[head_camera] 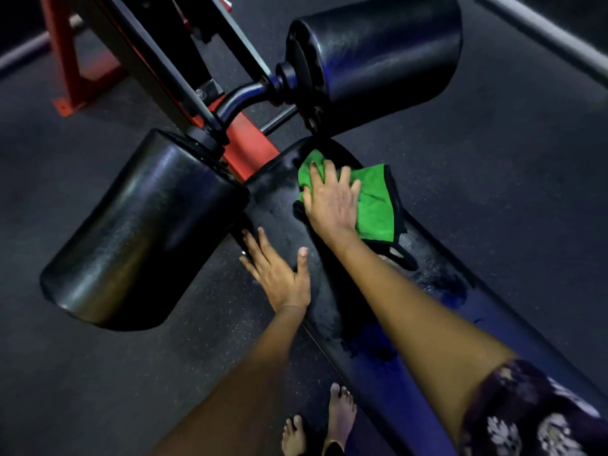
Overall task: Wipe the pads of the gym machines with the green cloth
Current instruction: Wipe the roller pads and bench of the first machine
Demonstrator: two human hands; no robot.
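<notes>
On the long black pad (pixel 286 205), the right hand (pixel 330 200) presses flat the soft, light green cloth (pixel 375 205), best bunched under the palm, while the open left hand (pixel 279 274) braces the pad's edge.

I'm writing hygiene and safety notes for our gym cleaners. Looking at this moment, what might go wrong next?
1. The bench pad looks wet in patches, so the left hand, resting flat at its edge, might slip off.
2. The green cloth is bunched under the right hand and partly trailing, so strokes may miss strips of the pad.
3. The person's bare feet stand beside the bench; drips could make the floor slippery.
</notes>
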